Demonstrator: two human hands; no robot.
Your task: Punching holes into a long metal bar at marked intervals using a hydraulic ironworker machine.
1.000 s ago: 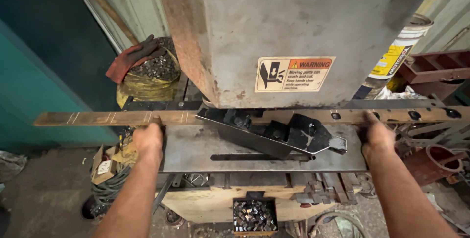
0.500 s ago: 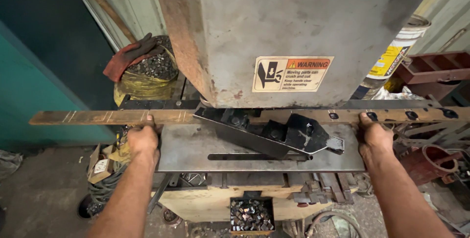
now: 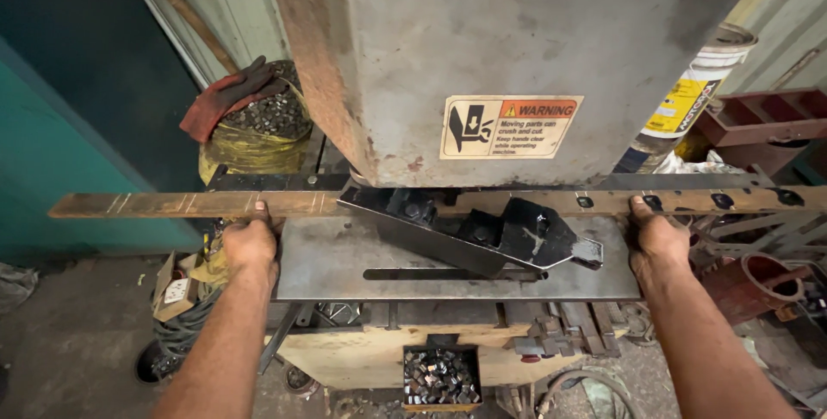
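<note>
A long rusty flat steel bar [image 3: 172, 204] with chalk marks lies across the grey table [image 3: 345, 264] of a punching machine [image 3: 517, 49]. It runs under a black angled guard [image 3: 482, 234]. My left hand [image 3: 251, 242] grips the bar left of the guard. My right hand [image 3: 655, 238] grips the bar's right part, which has several punched holes [image 3: 722, 201].
A yellow sack of small metal slugs [image 3: 258, 130] with a red glove [image 3: 226, 96] on top sits behind on the left. A box of slugs [image 3: 441, 376] sits below the table. A white bucket [image 3: 693, 96] and rusty red parts [image 3: 758, 285] stand on the right.
Both hands and the bar have shifted slightly to the left along the table; more punched holes show right of the guard.
</note>
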